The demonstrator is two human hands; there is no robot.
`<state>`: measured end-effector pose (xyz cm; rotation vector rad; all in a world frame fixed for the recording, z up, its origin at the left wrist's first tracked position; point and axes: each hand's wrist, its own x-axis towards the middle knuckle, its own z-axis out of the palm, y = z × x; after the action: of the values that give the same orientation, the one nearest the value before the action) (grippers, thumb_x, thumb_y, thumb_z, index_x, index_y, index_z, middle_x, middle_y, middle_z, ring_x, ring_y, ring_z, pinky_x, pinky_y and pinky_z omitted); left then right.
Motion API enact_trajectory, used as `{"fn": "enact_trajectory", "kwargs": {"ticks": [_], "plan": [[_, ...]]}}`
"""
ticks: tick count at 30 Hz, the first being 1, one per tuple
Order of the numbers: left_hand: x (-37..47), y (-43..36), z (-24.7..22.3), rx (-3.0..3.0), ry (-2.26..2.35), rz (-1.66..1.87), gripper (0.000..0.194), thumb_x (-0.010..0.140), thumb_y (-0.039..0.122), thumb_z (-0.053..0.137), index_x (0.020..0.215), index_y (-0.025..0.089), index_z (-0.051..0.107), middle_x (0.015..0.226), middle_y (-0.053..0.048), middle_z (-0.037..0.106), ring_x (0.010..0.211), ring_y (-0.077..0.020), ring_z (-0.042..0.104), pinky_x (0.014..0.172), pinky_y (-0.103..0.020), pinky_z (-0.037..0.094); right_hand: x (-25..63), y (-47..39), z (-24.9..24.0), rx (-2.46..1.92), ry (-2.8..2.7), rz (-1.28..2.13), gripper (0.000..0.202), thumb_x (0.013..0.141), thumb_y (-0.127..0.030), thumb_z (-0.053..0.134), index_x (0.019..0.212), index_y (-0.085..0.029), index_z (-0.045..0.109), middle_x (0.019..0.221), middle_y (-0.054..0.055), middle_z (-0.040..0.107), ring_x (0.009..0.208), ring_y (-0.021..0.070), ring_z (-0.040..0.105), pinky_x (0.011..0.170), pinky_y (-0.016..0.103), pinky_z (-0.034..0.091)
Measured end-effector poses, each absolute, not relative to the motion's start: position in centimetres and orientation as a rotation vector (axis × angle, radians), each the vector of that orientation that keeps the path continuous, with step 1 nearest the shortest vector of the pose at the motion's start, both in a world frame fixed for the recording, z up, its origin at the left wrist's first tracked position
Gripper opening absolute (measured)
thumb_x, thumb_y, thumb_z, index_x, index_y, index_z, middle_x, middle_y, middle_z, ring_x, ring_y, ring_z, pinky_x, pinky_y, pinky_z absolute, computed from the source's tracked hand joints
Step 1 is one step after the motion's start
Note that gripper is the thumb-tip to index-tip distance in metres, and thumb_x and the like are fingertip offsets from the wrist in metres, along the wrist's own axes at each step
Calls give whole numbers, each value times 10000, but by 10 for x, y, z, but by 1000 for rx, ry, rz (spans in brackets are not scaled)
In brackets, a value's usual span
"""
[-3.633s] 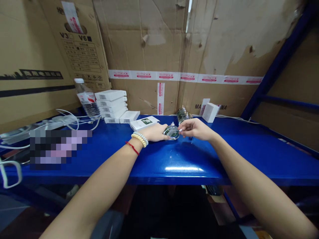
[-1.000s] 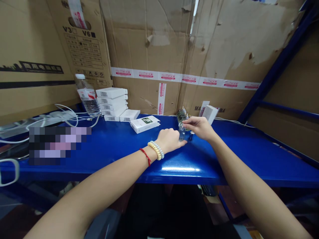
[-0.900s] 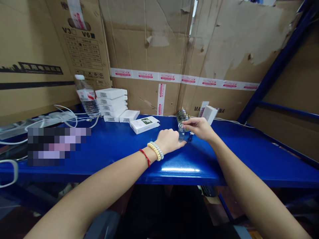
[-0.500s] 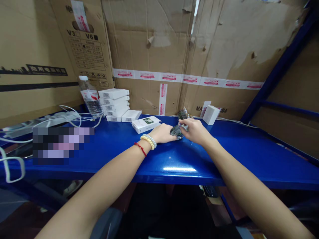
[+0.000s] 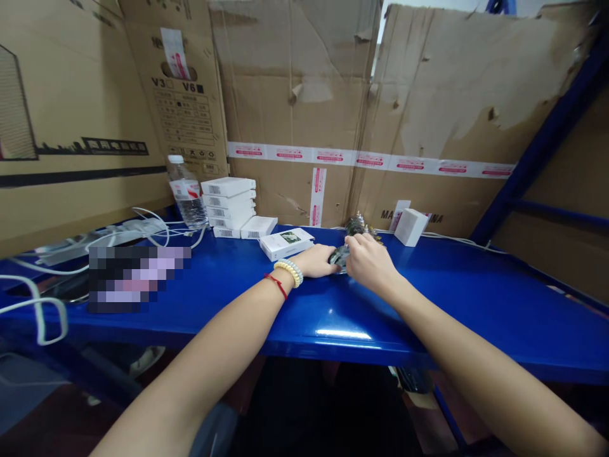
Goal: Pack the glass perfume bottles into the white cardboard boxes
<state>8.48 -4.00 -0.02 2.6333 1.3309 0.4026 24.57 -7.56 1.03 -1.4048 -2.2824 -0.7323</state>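
Observation:
My left hand (image 5: 318, 261), with coil bands and a red string at its wrist, grips the near left side of a dark, shiny, glassy piece (image 5: 339, 256) low over the blue table. My right hand (image 5: 368, 259) is closed at the right side of the same piece, knuckles up; what its fingers pinch is hidden behind them. Just beyond my right hand stands a cluster of shiny dark and gold-coloured pieces (image 5: 358, 223), partly covered by the hand. A white box with a picture on top (image 5: 287, 243) lies left of my left hand.
A stack of white boxes (image 5: 229, 203) and a water bottle (image 5: 185, 193) stand at the back left. Another white box (image 5: 410, 227) is upright at the back right. White cables (image 5: 155, 228) and a blurred-out object (image 5: 140, 279) lie left. Cardboard (image 5: 295, 101) walls the blue table (image 5: 304, 330).
My right hand has turned over with its knuckles up, its fingers now hidden; earlier it pinched a small shiny tip above the glassy piece. My left hand keeps its grip. The view has shifted slightly.

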Motion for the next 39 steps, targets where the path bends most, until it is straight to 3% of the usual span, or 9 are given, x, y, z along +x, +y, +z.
{"fn": "enact_trajectory", "kwargs": {"ticks": [7,14,18,21,24,27,33,39], "plan": [[84,-38,-2,2644,1319,379,245,825,386,560,923,164,596,995,-87,711,858,-223,663,715,-282,453,245,-75,5,-1435,-2218,-649,296,749,-81,483,989,-117,653,980,145,693,948,251,602,660,289,438],[78,-41,3,2563,1292,405,247,815,396,569,933,181,600,947,-59,711,856,-220,658,716,-280,445,275,-67,16,-1243,-2115,-382,418,764,-181,506,1160,-158,639,957,71,716,914,223,640,783,306,482],[73,-41,4,2463,1279,438,290,786,415,601,953,179,582,961,-58,698,850,-215,646,694,-277,442,310,-58,32,-1505,-2210,-141,216,744,-293,581,894,-172,681,886,65,709,821,214,648,721,295,473],[71,-38,2,2415,1249,485,330,762,410,625,988,177,562,955,-54,691,830,-207,637,690,-279,439,323,-54,34,-1707,-2383,56,332,694,-409,680,924,-170,663,948,91,706,842,235,654,685,294,472],[71,-36,1,2393,1223,507,356,747,415,639,994,173,552,933,-49,683,808,-200,627,686,-279,435,322,-52,29,-1764,-2523,160,279,687,-323,704,920,-177,662,900,80,713,778,219,658,638,282,464],[71,-37,1,2389,1208,515,345,747,418,639,973,173,554,920,-45,679,794,-193,619,676,-275,430,318,-52,26,-1570,-2509,55,145,727,-221,650,863,-178,678,812,63,712,735,201,653,657,286,468],[76,-43,4,2493,1146,489,306,785,453,597,931,185,573,907,-33,673,791,-191,614,663,-270,406,306,-54,26,-992,-1910,20,357,831,-321,571,1126,-137,655,941,93,721,794,189,660,708,309,523],[81,-47,6,2554,1107,427,351,798,493,581,949,177,569,878,-34,664,766,-190,603,640,-268,391,291,-56,18,-861,-2152,-22,366,854,-277,536,1167,-151,678,938,97,728,766,183,665,740,330,542]]}}
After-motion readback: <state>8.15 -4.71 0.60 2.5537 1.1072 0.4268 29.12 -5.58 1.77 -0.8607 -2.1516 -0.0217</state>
